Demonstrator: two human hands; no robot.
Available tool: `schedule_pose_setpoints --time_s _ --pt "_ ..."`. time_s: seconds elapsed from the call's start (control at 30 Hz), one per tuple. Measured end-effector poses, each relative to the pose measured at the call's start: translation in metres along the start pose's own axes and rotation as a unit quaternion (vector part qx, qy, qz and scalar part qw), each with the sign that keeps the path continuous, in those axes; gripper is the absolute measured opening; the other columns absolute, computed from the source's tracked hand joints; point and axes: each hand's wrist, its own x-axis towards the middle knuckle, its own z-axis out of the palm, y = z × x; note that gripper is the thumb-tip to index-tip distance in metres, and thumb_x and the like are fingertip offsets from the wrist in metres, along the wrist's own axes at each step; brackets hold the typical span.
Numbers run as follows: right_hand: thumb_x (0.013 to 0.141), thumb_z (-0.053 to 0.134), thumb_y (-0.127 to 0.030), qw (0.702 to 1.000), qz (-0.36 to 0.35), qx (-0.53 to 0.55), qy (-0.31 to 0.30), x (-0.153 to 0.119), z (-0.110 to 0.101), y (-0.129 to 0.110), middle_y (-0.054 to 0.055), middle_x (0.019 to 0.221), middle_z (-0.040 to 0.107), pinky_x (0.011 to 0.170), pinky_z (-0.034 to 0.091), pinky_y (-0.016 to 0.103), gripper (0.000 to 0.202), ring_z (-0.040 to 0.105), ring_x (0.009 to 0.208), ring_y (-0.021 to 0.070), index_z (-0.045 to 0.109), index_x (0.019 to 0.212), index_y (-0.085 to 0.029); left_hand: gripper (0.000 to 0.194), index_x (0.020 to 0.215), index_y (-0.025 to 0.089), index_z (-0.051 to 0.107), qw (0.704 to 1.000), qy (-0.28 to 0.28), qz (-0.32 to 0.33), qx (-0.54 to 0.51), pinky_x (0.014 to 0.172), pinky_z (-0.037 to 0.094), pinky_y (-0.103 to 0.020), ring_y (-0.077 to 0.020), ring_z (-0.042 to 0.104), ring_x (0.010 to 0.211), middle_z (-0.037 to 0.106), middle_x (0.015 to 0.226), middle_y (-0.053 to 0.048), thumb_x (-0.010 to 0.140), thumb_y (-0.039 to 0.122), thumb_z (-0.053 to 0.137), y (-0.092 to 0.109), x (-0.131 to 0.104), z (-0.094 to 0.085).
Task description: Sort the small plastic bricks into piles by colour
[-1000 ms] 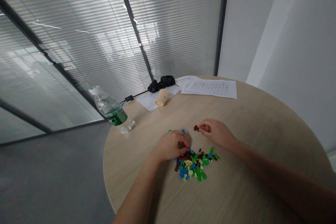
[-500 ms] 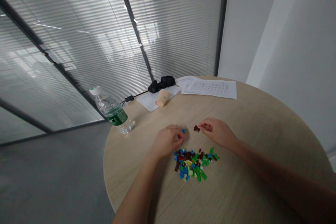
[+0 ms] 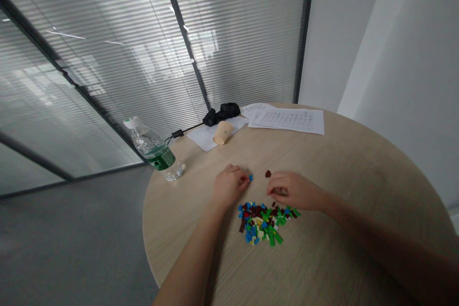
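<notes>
A clear water bottle [image 3: 152,149] with a green label stands at the table's [image 3: 358,177] edge, at about 10 o'clock from the hands. A little past it, at 12 o'clock from the left hand, a paper cup [image 3: 222,132] lies on its side on a white sheet. A black bundle [image 3: 221,112] with a thin cord sits just behind the cup. To its right, more printed papers [image 3: 287,119] lie flat near the far edge.

The left hand [image 3: 226,186] rests on the table, up at 11 o'clock from the pile of bricks [image 3: 265,222]. Its fingers [image 3: 239,177] are pressed together at the tips and pinch something tiny and red, but it is too small to tell more. A small blue brick [image 3: 250,177] lies right at those fingertips.

A small brown piece [image 3: 267,173] sits alone on the table between the two hands, at 11 o'clock from the right hand.

The right hand [image 3: 292,190] lies low on the table, just above the pile. Its fingers are curled in, and I cannot tell if they hold a brick.

The pile has green, blue, brown, yellow and red bricks. It sits at 6 o'clock from both hands.
</notes>
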Motion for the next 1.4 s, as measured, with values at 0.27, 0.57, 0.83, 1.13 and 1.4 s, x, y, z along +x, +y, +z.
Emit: schedule_pose_setpoints --time_s 0.27,0.57,0.83,1.13,1.4 --pt "0.066 0.056 -0.003 0.997 -0.016 0.057 -0.047 -0.003 -0.005 -0.002 0.004 0.08 0.065 0.074 0.045 0.026 0.023 0.058 0.077 0.0143 0.069 0.078 -0.017 0.02 0.095 0.021 0.064 0.999 0.029 0.036 -0.024 0.08 0.044 -0.03 -0.0167 0.055 0.087 0.061 0.095 -0.004 0.074 0.022 0.064 -0.002 0.002 0.006" --pt "0.072 0.059 -0.011 0.997 -0.009 0.048 -0.056 -0.002 -0.004 -0.001 0.003 0.077 0.063 0.073 0.044 0.026 0.013 0.058 0.074 0.0133 0.07 0.073 -0.018 0.013 0.09 0.02 0.067 0.991 -0.005 0.101 -0.09 0.083 0.045 -0.027 -0.0141 0.058 0.088 0.065 0.095 -0.003 0.081 0.02 0.057 -0.001 0.005 0.012" --pt "0.084 0.051 -0.019 0.999 0.026 0.007 -0.029 0.0 -0.011 0.006 0.005 0.083 0.063 0.075 0.043 0.028 0.016 0.056 0.081 0.0159 0.065 0.079 -0.017 0.011 0.085 0.02 0.066 0.99 0.006 0.081 -0.112 0.082 0.045 -0.027 -0.014 0.057 0.087 0.064 0.092 -0.003 0.081 0.018 0.056 -0.001 0.004 0.013" --pt "0.078 0.054 -0.019 0.969 0.218 -0.067 0.092 0.0 -0.004 0.028 0.004 0.08 0.065 0.066 0.041 0.026 0.012 0.057 0.07 0.0151 0.065 0.082 -0.018 0.012 0.088 0.02 0.066 0.994 0.019 0.062 -0.088 0.082 0.044 -0.029 -0.0159 0.055 0.088 0.063 0.095 -0.003 0.081 0.021 0.056 0.003 0.001 0.002" --pt "0.076 0.056 -0.02 0.96 0.247 -0.075 0.105 0.005 0.001 0.024 0.003 0.078 0.066 0.066 0.043 0.026 0.01 0.058 0.069 0.015 0.066 0.079 -0.018 0.013 0.087 0.021 0.066 0.994 0.02 0.061 -0.085 0.081 0.043 -0.03 -0.0165 0.055 0.088 0.064 0.093 -0.005 0.081 0.022 0.055 0.003 0.0 0.002"
